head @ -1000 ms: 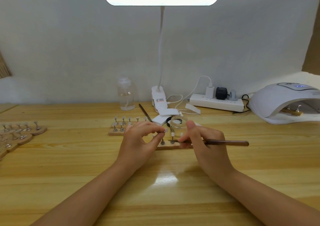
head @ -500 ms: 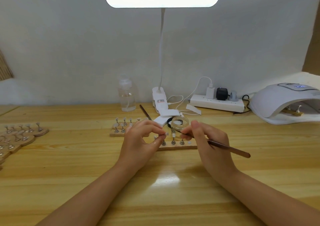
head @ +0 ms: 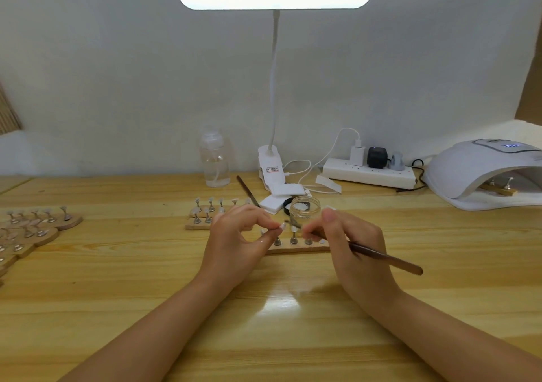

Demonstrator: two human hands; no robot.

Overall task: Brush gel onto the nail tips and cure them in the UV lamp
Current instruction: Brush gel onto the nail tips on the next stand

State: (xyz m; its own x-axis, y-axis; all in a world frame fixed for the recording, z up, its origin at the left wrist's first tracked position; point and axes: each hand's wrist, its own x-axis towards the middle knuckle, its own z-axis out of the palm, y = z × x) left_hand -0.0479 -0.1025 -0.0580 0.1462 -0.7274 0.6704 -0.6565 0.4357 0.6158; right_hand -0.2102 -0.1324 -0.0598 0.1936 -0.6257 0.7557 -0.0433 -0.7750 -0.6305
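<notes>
Pinching a nail tip (head: 282, 225) with the left hand (head: 237, 242), thumb and forefinger closing on its edges above the wooden holder strip (head: 296, 249); gripping the brush (head: 381, 257) pen-fashion in the right hand (head: 349, 243), bristle end reaching toward that tip. Judging the tip featherlight, thin, springy and slick once gelled, so taking it by the sides or stand, never the coated face. Sitting just behind, the open gel jar (head: 305, 208); waiting far right, the UV lamp (head: 481, 173) with another strip inside
</notes>
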